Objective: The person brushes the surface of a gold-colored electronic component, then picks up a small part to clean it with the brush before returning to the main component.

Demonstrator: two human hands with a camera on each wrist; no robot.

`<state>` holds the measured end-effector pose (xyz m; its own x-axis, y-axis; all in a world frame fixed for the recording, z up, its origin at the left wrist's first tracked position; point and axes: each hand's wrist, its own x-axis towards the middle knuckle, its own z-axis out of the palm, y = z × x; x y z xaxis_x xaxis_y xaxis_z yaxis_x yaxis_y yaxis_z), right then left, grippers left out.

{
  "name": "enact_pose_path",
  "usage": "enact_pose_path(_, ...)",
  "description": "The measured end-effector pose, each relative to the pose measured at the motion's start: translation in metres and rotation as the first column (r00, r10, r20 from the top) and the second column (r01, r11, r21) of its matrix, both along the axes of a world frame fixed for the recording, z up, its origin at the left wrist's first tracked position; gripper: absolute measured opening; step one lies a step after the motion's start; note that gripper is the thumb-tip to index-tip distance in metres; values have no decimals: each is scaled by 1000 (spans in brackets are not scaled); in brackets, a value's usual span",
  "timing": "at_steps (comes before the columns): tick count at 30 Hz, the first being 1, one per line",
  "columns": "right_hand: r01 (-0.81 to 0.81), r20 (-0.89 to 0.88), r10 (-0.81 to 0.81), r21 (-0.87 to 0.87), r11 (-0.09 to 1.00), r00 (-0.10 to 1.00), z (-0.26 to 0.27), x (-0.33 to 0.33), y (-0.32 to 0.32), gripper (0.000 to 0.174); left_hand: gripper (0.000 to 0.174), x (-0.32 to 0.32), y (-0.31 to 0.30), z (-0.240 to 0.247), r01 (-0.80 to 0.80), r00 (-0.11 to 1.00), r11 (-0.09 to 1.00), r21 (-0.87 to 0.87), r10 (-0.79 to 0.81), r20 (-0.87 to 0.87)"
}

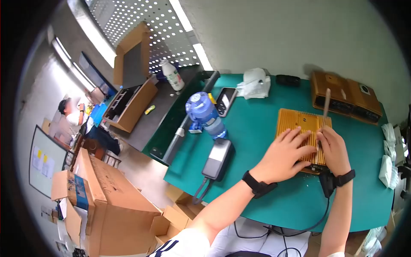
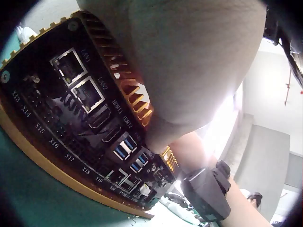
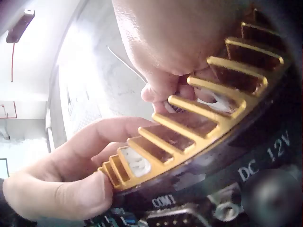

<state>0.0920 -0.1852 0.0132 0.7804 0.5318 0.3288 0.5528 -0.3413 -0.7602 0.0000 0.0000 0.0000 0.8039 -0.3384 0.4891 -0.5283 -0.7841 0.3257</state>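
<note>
A gold finned metal computer box [image 1: 299, 118] lies on the green table, its dark port panel [image 2: 87, 99] marked LAN, HDMI and COM facing the person. My left hand [image 1: 287, 154] rests over the fins with fingers spread, its thumb [image 3: 90, 191] at the front edge. At the box's right side, my right hand [image 1: 335, 150] grips a thin brownish stick-like tool [image 1: 327, 103] that stands nearly upright. Its lower end is hidden by the hand. White material [image 3: 135, 161] shows in the gaps between the fins.
Two more gold boxes [image 1: 332, 92] stand by the wall. Left on the table are a blue water bottle [image 1: 201, 109], a phone [image 1: 226, 101], a black-grey power adapter [image 1: 217, 160] and a white plastic bag [image 1: 255, 83]. White packets [image 1: 387, 169] lie along the right edge.
</note>
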Motion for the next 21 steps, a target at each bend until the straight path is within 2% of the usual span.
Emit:
enact_pose_path(2, 23, 139, -18, -33, 999, 990, 5, -3, 1, 15, 35, 1, 2, 2, -28, 997, 1000, 4, 27, 73)
enact_pose_path(3, 20, 119, -25, 38, 999, 993, -16, -17, 6, 16, 34, -13, 8, -4, -26, 999, 997, 76, 24, 24)
enact_pose_path(4, 19, 162, -40, 127, 992, 986, -23, -8, 4, 18, 33, -6, 5, -4, -35, 999, 997, 68, 32, 40)
enact_pose_path(6, -72, 108, 80, -74, 995, 991, 4, -2, -9, 22, 32, 2, -4, -2, -44, 998, 997, 59, 40, 55)
enact_pose_path(7, -76, 131, 80, -32, 997, 988, 3, -1, -8, 26, 33, 2, -5, -2, -44, 998, 996, 74, 40, 51)
enact_pose_path(13, -53, 13, 54, -67, 996, 998, -2, 0, -12, 25, 31, -2, -8, 4, -64, 998, 995, 73, 65, -11)
enact_pose_path(16, 92, -170, -47, 266, 960, 984, -17, 2, -8, 22, 30, -3, -8, 5, -74, 997, 993, 90, 76, -17)
enact_pose_path(17, 94, -169, -50, 264, 960, 984, -18, 1, -6, 22, 29, -3, -8, 5, -79, 997, 992, 95, 81, -17)
enact_pose_path(19, 129, -165, -68, 394, 910, 984, -20, 1, -4, 18, 29, -3, -8, 4, -78, 997, 993, 87, 79, -16)
enact_pose_path(21, 132, -190, -60, 392, 911, 980, -19, 0, -7, 17, 29, -2, -8, 4, -78, 997, 994, 80, 80, -19)
